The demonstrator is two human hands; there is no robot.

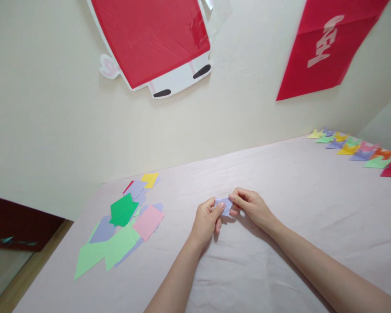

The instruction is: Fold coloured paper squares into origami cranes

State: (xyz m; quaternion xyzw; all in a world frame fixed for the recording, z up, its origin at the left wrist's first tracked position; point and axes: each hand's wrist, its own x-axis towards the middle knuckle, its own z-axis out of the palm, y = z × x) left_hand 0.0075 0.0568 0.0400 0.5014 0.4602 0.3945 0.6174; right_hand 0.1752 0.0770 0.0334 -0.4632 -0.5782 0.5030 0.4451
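You have bare sheet (267,169) ahead of your right hand (254,209); papers (122,210) crowd the left, folded shapes (349,150) the far right, the wall (241,117) closes the back.

A pale, wrinkled cloth (267,167) carries overlapping paper sheets (122,211) on the left (green, lilac, pink, yellow, a sliver of red) and rows of small folded papers (362,154) at far right.

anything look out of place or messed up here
Mainly the loose paper sheets at the left: they overlap at uneven angles, while the folded paper pieces at the far right are lined up in rows. The pale cloth is creased. Nothing looks spilled; the held lavender paper is too small to check for damage.
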